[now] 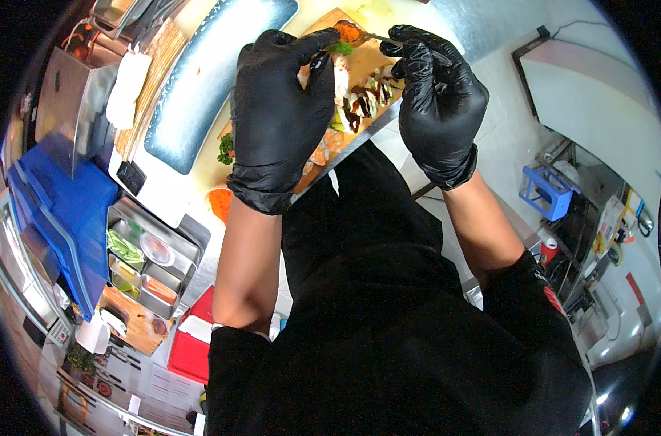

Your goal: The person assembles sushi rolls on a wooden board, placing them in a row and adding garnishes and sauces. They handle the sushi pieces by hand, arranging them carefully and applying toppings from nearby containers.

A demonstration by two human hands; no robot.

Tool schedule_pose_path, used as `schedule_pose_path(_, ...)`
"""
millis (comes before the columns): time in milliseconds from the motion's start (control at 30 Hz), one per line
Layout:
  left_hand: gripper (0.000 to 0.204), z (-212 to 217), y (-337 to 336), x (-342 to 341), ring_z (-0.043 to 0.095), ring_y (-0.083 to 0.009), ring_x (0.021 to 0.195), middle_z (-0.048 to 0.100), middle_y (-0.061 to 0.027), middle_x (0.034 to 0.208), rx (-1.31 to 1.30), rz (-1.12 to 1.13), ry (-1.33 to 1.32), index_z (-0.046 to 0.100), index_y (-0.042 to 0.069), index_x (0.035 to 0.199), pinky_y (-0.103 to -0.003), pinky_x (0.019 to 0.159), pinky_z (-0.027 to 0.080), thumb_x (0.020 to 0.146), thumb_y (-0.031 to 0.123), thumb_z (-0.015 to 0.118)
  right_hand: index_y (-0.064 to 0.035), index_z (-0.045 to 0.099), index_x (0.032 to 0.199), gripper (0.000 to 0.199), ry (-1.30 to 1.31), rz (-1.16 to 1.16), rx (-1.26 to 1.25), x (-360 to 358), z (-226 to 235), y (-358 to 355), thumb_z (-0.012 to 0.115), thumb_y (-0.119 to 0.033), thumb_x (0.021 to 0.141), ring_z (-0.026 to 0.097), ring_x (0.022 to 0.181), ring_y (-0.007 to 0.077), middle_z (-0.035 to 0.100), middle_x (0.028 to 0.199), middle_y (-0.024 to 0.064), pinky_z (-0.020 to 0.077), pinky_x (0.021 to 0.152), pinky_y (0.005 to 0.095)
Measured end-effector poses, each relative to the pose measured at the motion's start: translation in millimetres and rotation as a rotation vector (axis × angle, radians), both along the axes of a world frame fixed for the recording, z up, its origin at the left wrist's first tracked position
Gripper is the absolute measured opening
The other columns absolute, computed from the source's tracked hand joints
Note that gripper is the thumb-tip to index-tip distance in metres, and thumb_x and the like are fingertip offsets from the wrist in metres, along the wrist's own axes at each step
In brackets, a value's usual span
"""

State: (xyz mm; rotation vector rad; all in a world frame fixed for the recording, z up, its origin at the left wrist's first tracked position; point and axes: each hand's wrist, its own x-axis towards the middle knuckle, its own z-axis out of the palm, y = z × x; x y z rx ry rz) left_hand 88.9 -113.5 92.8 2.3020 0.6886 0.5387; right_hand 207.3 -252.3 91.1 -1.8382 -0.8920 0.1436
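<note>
Head view: at twelve o'clock, the black-gloved left hand (279, 120) pinches orange roe (348, 32) off a small spoon (374, 36) gripped by the gloved right hand (439, 102). Below, the sushi roll (363, 98) on its wooden board (323, 25) is sliced and sauced; only part appears garnished.

Pretty cramped up there: the long blue plate (199, 80) hems in the left of the wooden board (359, 62), metal containers (152, 258) crowd lower-left. Bare desk (490, 29) on the right's open.
</note>
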Motion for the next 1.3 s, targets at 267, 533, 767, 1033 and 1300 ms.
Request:
schedule_pose_path(267, 0.027, -8, -4, 9, 0.060, -0.0357, 0.090, 0.066, -0.0183, 0.095, 0.053, 0.004, 0.049, 0.076, 0.009, 0.108, -0.045, 0.082, 0.048, 0.082, 0.012, 0.068, 0.0082, 0.068, 0.114, 0.022, -0.059, 0.026, 0.029, 8, -5, -1, 0.054, -0.005, 0.103, 0.070, 0.091, 0.0162, 0.074, 0.103, 0.0132, 0.0547, 0.083, 0.0284)
schedule_pose_path(533, 0.025, -10, -3, 14, 0.060, -0.0359, 0.092, 0.066, -0.0180, 0.096, 0.049, -0.007, 0.011, 0.077, 0.010, 0.107, -0.046, 0.082, 0.048, 0.083, 0.013, 0.068, 0.0077, 0.067, 0.115, 0.023, 0.101, 0.042, 0.061, 8, -3, -1, 0.054, -0.007, 0.104, 0.070, 0.091, 0.0146, 0.074, 0.104, 0.0134, 0.0550, 0.080, 0.0275)
schedule_pose_path(767, 0.026, 1, -2, 6, 0.061, -0.0329, 0.092, 0.065, -0.0155, 0.095, 0.055, 0.040, 0.034, 0.076, 0.013, 0.111, -0.044, 0.083, 0.049, 0.086, 0.011, 0.067, 0.0076, 0.067, 0.114, 0.023, 0.117, 0.013, 0.063, 14, -3, -4, 0.054, -0.009, 0.104, 0.070, 0.087, 0.0146, 0.074, 0.106, 0.0136, 0.0560, 0.077, 0.0277)
schedule_pose_path(1033, 0.030, 18, -27, 0, 0.057, -0.0345, 0.090, 0.060, -0.0150, 0.094, -0.059, -0.038, -0.046, 0.075, 0.016, 0.114, -0.045, 0.080, 0.047, 0.085, 0.010, 0.069, 0.0064, 0.068, 0.114, 0.028, 0.269, -0.031, 0.152, 13, 20, -40, 0.056, -0.017, 0.105, 0.067, 0.076, 0.0148, 0.074, 0.101, 0.0152, 0.0500, 0.063, 0.0254)
schedule_pose_path(1300, 0.031, 7, -54, -14, 0.057, -0.0327, 0.088, 0.059, -0.0126, 0.093, -0.092, -0.085, 0.054, 0.074, 0.015, 0.113, -0.045, 0.076, 0.047, 0.083, 0.007, 0.070, 0.0095, 0.065, 0.111, 0.026, 0.332, 0.001, -0.048, -4, 17, -75, 0.053, -0.013, 0.105, 0.064, 0.075, 0.0152, 0.073, 0.096, 0.0165, 0.0504, 0.068, 0.0270)
